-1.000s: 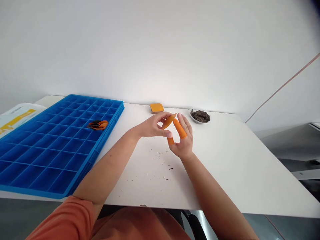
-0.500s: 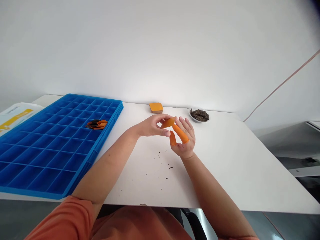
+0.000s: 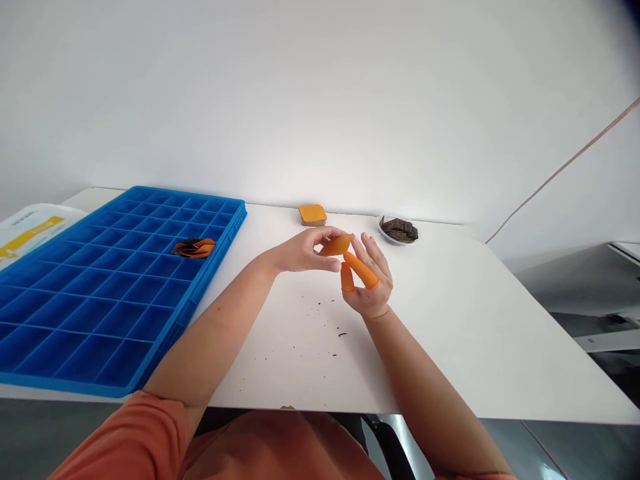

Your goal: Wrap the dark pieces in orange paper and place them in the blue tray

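Note:
My left hand (image 3: 303, 253) pinches a loose orange finger cot (image 3: 336, 245) between thumb and fingers, just above the white table (image 3: 450, 320). My right hand (image 3: 369, 283) is held up beside it, palm toward me, fingers apart. Orange cots cover its thumb and index finger (image 3: 361, 270). The loose cot's end sits at the tip of a right-hand finger. Both hands hover over the table's middle.
A blue gridded tray (image 3: 110, 287) lies at the left, with a small orange-and-black bundle (image 3: 195, 248) in one cell. At the back stand an orange pad (image 3: 313, 214) and a small dish of dark pieces (image 3: 399, 230). Dark crumbs (image 3: 330, 327) dot the table. A white-and-yellow bag (image 3: 25, 227) lies far left.
My right hand has dropped slightly and curled its covered thumb and index finger. The left hand has brought the loose cot down toward the right fingers.

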### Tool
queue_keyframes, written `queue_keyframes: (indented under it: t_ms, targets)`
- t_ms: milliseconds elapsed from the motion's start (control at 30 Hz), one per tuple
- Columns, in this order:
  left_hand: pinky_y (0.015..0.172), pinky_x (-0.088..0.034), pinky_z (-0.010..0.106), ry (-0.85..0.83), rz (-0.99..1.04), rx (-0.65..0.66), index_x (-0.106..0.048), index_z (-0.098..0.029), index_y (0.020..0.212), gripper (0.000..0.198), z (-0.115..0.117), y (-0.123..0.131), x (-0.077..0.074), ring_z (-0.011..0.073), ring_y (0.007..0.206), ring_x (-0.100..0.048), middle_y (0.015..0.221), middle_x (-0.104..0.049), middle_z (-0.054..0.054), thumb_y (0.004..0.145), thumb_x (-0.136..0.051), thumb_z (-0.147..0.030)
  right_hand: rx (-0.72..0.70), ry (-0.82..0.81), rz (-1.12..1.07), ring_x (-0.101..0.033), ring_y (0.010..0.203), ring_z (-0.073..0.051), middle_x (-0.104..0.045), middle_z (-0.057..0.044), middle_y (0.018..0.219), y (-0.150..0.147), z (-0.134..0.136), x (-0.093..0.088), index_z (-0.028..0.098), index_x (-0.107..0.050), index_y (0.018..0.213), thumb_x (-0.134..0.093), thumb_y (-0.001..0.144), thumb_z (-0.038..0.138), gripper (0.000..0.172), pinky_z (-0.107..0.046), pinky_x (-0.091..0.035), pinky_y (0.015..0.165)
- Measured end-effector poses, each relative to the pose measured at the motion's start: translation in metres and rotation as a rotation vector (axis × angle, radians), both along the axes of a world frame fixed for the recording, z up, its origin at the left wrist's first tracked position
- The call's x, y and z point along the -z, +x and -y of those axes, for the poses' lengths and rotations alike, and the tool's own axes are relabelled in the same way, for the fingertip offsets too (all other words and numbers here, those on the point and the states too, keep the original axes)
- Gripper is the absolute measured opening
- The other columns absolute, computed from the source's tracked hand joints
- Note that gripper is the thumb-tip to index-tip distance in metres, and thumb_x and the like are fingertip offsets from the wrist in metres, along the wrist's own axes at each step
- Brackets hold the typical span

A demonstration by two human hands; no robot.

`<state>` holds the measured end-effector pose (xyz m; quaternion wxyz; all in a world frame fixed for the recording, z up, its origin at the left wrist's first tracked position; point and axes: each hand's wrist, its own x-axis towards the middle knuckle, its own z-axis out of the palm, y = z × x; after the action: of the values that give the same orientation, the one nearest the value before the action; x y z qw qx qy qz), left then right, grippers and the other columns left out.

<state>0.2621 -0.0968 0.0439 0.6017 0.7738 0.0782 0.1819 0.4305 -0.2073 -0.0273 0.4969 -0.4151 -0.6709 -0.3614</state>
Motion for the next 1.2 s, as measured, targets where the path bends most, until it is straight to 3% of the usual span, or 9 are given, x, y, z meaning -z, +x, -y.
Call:
queue_keyframes:
  t_ms: [400, 667, 833, 1000, 1200]
  targets:
    - [0.072, -0.046, 0.031, 0.006, 0.005, -0.008, -0.066, -0.022, 0.124, 0.070, -0.001, 0.000, 0.003, 0.0165, 0.091, -0.050, 0.102, -0.055, 0.005, 0.072, -0.083, -0.065, -0.027, -0.001, -0.036, -0.059, 0.139, -0.032, -0.062, -0.003, 0.151, -0.001, 0.001, 0.001, 0.035, -0.052, 0.151, -0.060, 0.090, 0.006, 0.068, -0.054, -0.067, 0.097]
    - [0.081, -0.045, 0.032, 0.034, -0.005, -0.038, -0.065, -0.023, 0.125, 0.067, -0.003, -0.001, 0.004, 0.0176, 0.098, -0.051, 0.106, -0.056, 0.005, 0.072, -0.087, -0.057, -0.029, -0.008, -0.039, -0.057, 0.143, -0.029, -0.059, -0.002, 0.155, 0.000, 0.000, 0.001, 0.036, -0.055, 0.148, -0.060, 0.091, 0.007, 0.065, -0.052, -0.064, 0.104]
    - [0.077, -0.043, 0.031, 0.086, -0.100, -0.038, -0.062, -0.024, 0.124, 0.067, 0.003, -0.001, -0.001, 0.0160, 0.091, -0.050, 0.105, -0.055, 0.003, 0.069, -0.091, -0.050, -0.030, -0.076, -0.111, -0.056, 0.144, -0.028, -0.059, 0.000, 0.155, -0.001, -0.001, 0.003, 0.039, -0.055, 0.146, -0.059, 0.093, 0.012, 0.059, -0.054, -0.061, 0.107]
    - [0.077, -0.046, 0.033, 0.151, -0.180, -0.051, -0.062, -0.024, 0.114, 0.059, 0.008, -0.001, -0.003, 0.0194, 0.094, -0.054, 0.101, -0.056, 0.003, 0.069, -0.088, -0.052, -0.011, -0.102, -0.176, -0.064, 0.134, -0.031, -0.066, -0.007, 0.143, -0.004, -0.002, 0.004, 0.035, -0.058, 0.140, -0.059, 0.096, 0.019, 0.048, -0.059, -0.061, 0.101]
    - [0.085, -0.048, 0.038, 0.107, -0.204, -0.080, -0.062, -0.023, 0.108, 0.045, 0.009, 0.002, 0.002, 0.0215, 0.100, -0.059, 0.105, -0.061, 0.004, 0.082, -0.078, -0.055, -0.097, -0.229, -0.404, -0.062, 0.135, -0.030, -0.063, -0.013, 0.146, -0.007, 0.000, 0.012, 0.031, -0.046, 0.152, -0.065, 0.096, 0.028, 0.059, -0.055, -0.061, 0.104]
